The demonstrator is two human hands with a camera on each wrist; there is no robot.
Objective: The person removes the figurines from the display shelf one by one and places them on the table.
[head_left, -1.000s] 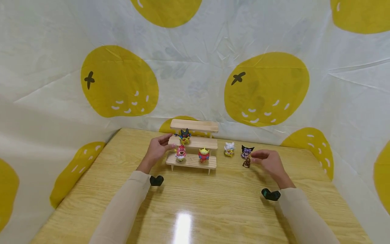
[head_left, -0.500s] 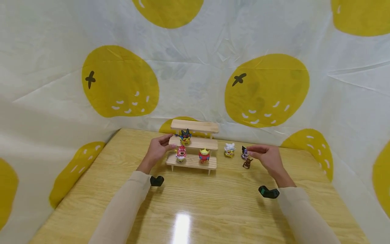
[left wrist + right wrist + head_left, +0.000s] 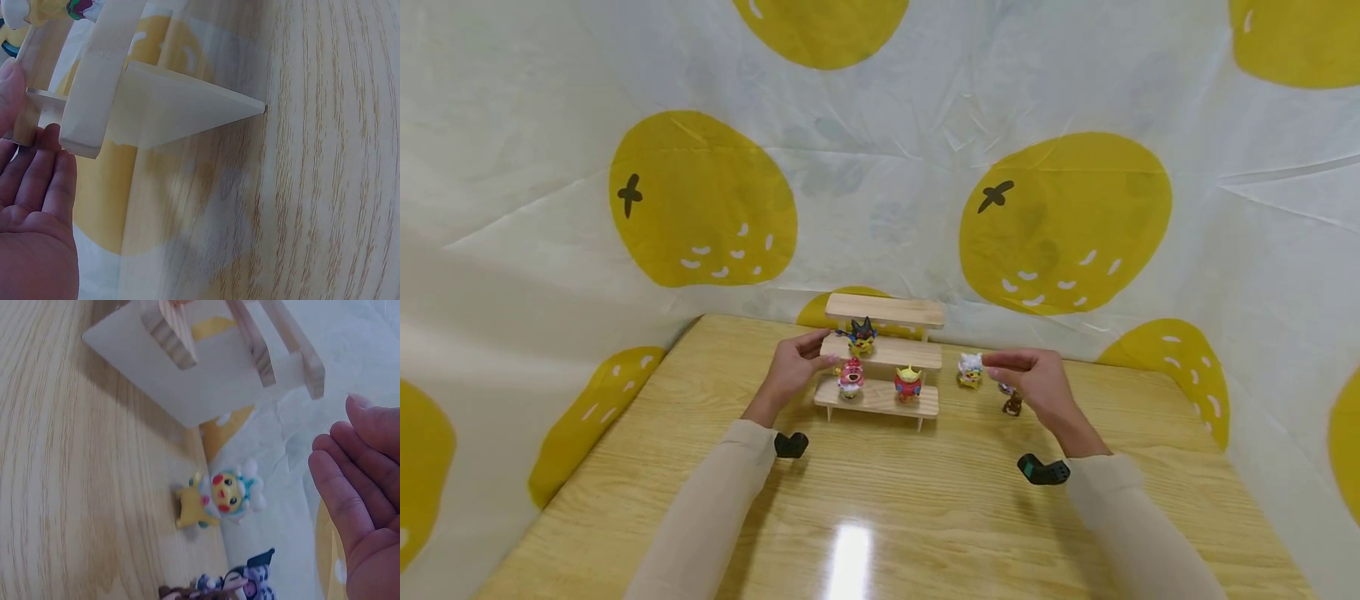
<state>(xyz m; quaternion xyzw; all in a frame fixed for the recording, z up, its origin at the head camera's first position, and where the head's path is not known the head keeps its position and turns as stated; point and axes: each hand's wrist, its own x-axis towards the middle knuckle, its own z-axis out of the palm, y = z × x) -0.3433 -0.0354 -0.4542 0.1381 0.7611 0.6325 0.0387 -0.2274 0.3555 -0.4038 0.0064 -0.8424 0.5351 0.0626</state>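
Left hand (image 3: 790, 372) laid against the left end of the wooden tiered shelf (image 3: 883, 357), fingers straight and relaxed, thumb at the middle tier's edge, gripping nothing. Right hand (image 3: 1030, 379) held above the table (image 3: 880, 500) to the right of the shelf, fingers extended and loosely together, palm open, holding nothing. Just past the right fingertips, a white-and-yellow figure (image 3: 969, 369) standing on the table between hand and shelf; below and behind the right hand, a small brown figure (image 3: 1012, 405) and a purple-and-black figure (image 3: 1004, 387), the latter mostly hidden by the hand in the head view. Between the hands, on the shelf: a black-eared yellow figure (image 3: 861, 336) on the middle tier near the left thumb, a pink figure (image 3: 851, 377) and a red-and-yellow figure (image 3: 907, 383) on the lowest tier; top tier bare. Wide open tabletop on the near side of both hands; yellow-spotted white cloth (image 3: 700, 200) rising close behind the shelf and along both table edges. From the left wrist view, fingers (image 3: 44, 169) seen touching the tier ends, shelf's side panel slanting to the table. From the right wrist view, open palm (image 3: 362, 506) apart from the white-and-yellow figure (image 3: 219, 497), purple-and-black figure (image 3: 240, 584) shown plainly at the table's back edge.
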